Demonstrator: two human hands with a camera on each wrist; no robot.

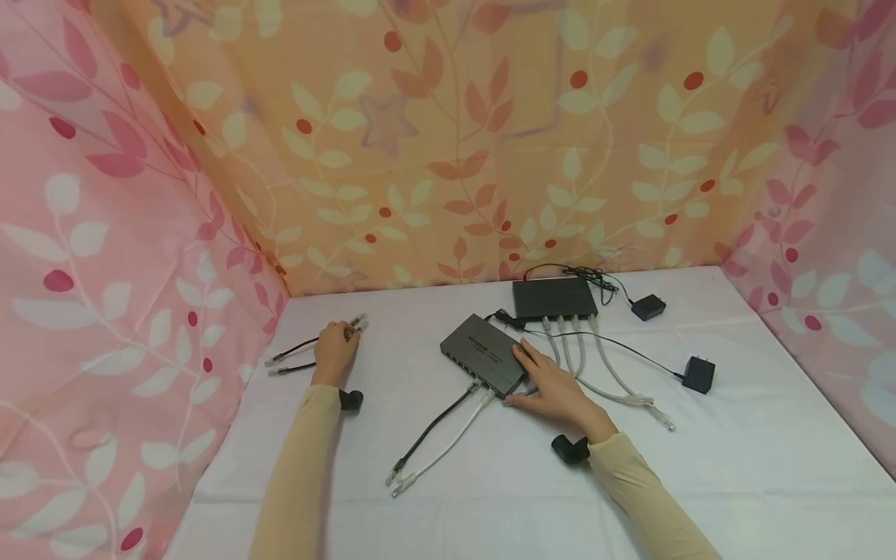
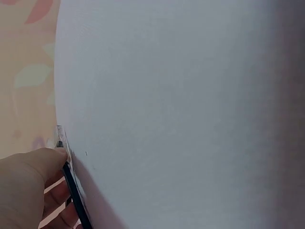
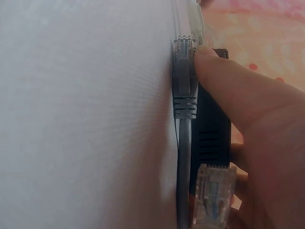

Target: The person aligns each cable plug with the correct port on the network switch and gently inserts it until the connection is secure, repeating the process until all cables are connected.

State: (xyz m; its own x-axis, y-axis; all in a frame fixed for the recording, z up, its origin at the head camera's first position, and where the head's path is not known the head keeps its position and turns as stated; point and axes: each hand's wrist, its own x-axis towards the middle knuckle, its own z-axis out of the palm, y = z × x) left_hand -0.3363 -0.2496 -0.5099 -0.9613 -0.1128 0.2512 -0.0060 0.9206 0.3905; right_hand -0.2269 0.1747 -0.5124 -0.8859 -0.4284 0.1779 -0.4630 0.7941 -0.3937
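In the head view my left hand is at the left of the table. It pinches a short black network cable near its clear plug, with thumb and fingers on either side in the left wrist view. A second black network cable lies beside it, partly hidden under the hand. My right hand grips the grey NETGEAR network switch by its right end, thumb at the port side. A black cable and a white cable run from its ports, their far plugs loose on the table.
Behind stands a black network box with several grey cables in its front. Two black power adapters, one farther back and one nearer, lie at the right with thin cords. Patterned cloth walls enclose the white table.
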